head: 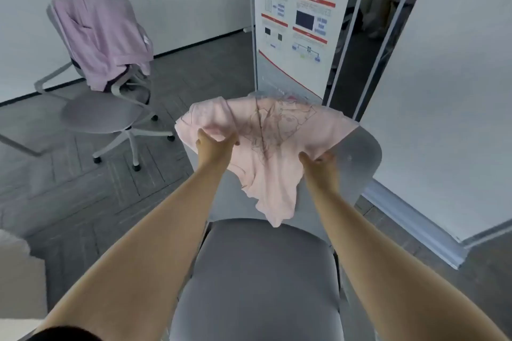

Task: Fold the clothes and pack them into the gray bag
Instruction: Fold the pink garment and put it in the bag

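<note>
A pale pink T-shirt (274,147) with a line-drawn print hangs over the backrest of the grey chair (260,271) in front of me. My left hand (214,144) grips the shirt's fabric on the left. My right hand (318,163) pinches the fabric on the right, near the backrest's edge. The shirt's lower part droops toward the seat. A lilac garment (102,36) is draped over a second chair at the back left. No gray bag is in view.
The second office chair (110,116) on castors stands on the dark floor at the left. A poster stand (293,22) rises behind the near chair. White wall panels (443,91) close the right side. A pale object (16,271) sits at the lower left edge.
</note>
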Tool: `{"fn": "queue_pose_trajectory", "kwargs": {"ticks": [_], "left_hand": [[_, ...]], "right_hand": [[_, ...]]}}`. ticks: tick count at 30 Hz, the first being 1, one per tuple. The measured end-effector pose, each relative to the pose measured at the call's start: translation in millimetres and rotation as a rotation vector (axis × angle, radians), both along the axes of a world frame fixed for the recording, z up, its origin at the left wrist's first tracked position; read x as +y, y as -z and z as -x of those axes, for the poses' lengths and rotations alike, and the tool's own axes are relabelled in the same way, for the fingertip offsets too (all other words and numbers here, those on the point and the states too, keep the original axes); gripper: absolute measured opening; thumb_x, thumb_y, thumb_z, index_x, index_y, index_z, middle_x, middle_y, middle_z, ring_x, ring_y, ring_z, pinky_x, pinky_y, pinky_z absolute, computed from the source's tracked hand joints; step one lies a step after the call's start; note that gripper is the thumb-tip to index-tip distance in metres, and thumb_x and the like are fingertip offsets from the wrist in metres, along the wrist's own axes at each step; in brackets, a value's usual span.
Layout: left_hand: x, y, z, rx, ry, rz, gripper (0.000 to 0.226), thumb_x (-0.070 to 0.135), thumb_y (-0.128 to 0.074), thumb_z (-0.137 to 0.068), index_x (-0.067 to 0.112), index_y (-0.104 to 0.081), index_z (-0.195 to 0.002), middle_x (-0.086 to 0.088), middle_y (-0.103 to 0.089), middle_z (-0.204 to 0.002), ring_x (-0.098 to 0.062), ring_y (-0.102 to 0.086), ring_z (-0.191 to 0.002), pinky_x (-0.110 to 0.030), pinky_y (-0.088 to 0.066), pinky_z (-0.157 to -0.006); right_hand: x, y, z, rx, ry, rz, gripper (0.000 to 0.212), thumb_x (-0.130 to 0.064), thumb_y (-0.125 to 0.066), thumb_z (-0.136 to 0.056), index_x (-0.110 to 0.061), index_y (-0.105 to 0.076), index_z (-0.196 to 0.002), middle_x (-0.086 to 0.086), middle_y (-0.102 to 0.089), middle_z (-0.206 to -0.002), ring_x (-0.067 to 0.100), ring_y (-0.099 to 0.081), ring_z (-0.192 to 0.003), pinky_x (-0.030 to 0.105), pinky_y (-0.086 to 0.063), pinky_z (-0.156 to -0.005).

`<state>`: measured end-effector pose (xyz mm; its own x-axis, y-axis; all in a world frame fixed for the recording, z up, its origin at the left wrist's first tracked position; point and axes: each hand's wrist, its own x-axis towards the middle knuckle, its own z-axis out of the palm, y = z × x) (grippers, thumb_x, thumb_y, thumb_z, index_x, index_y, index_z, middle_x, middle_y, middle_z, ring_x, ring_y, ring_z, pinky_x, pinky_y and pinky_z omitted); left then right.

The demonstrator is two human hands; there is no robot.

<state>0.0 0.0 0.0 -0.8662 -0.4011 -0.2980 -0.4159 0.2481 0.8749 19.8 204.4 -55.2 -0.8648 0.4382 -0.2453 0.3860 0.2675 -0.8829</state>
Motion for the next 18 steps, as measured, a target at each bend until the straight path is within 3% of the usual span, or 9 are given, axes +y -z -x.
{"fn": "queue_pose_trajectory", "kwargs": {"ticks": [2,4,7,10,12,16,18], "left_hand": [[8.7,-1.9,17.8,-0.014,-0.102,-0.042,0.069,0.036,-0.067,-0.077,0.006,-0.035,-0.131,-0.005,-0.062,-0.089,-0.016,-0.050,-0.068,-0.029,-0.035,-0.053],[13.9,0.6,33.2,-0.040,-0.183,-0.110,0.070,0.043,-0.065,-0.076,0.002,-0.040,-0.127,-0.001,-0.063,-0.073,-0.014,-0.049,-0.059,-0.028,-0.035,-0.052],[14.5,7.8,45.3,-0.030,-0.226,-0.119,0.065,0.044,-0.061,-0.069,0.003,-0.056,-0.120,-0.005,-0.071,-0.079,-0.017,-0.058,-0.062,-0.027,-0.039,-0.054],[10.4,18.5,53.9,0.028,-0.251,-0.092,0.034,0.021,-0.053,-0.086,0.004,-0.061,-0.114,-0.016,-0.069,-0.102,-0.036,-0.065,-0.096,-0.031,-0.044,-0.068],[7.7,19.8,52.8,0.063,-0.232,-0.061,0.030,0.016,-0.049,-0.090,0.004,-0.062,-0.114,-0.016,-0.068,-0.107,-0.038,-0.062,-0.104,-0.035,-0.045,-0.073],[-10.1,-1.4,24.5,0.141,-0.240,-0.028,0.036,0.029,-0.044,-0.099,0.006,-0.053,-0.125,-0.009,-0.062,-0.102,-0.030,-0.059,-0.101,-0.030,-0.041,-0.076],[-29.3,-21.1,2.0,0.199,-0.307,-0.005,0.040,0.026,-0.040,-0.101,0.006,-0.043,-0.136,-0.007,-0.059,-0.103,-0.026,-0.054,-0.097,-0.029,-0.039,-0.077]], "right_hand": [[-3.6,6.4,9.1,0.024,0.032,0.070,0.039,-0.042,-0.061,-0.077,-0.013,-0.046,-0.098,-0.002,-0.051,-0.077,0.023,-0.053,-0.075,0.029,-0.036,-0.056],[-10.7,11.6,13.5,0.023,0.028,0.110,0.030,-0.037,-0.062,-0.083,-0.016,-0.048,-0.098,-0.005,-0.054,-0.079,0.020,-0.054,-0.078,0.032,-0.042,-0.066],[-19.6,10.7,18.5,0.026,0.052,0.106,0.025,-0.035,-0.061,-0.086,-0.014,-0.055,-0.098,-0.002,-0.061,-0.087,0.023,-0.058,-0.086,0.040,-0.048,-0.079],[-22.4,4.6,20.4,0.042,0.048,0.094,0.024,-0.026,-0.055,-0.092,-0.014,-0.049,-0.072,-0.001,-0.051,-0.067,0.025,-0.053,-0.074,0.036,-0.043,-0.067],[-25.8,-6.6,16.4,0.110,0.039,0.144,0.024,-0.023,-0.051,-0.096,-0.012,-0.049,-0.074,-0.002,-0.048,-0.066,0.021,-0.049,-0.070,0.030,-0.038,-0.063],[-49.0,-48.1,5.0,0.254,-0.014,0.257,0.018,-0.019,-0.043,-0.095,-0.010,-0.059,-0.097,-0.003,-0.058,-0.078,0.013,-0.054,-0.072,0.026,-0.042,-0.067],[-70.8,-73.6,-0.7,0.301,-0.078,0.256,0.017,-0.016,-0.042,-0.093,-0.015,-0.058,-0.088,-0.006,-0.054,-0.072,0.009,-0.050,-0.065,0.026,-0.040,-0.064]]}}
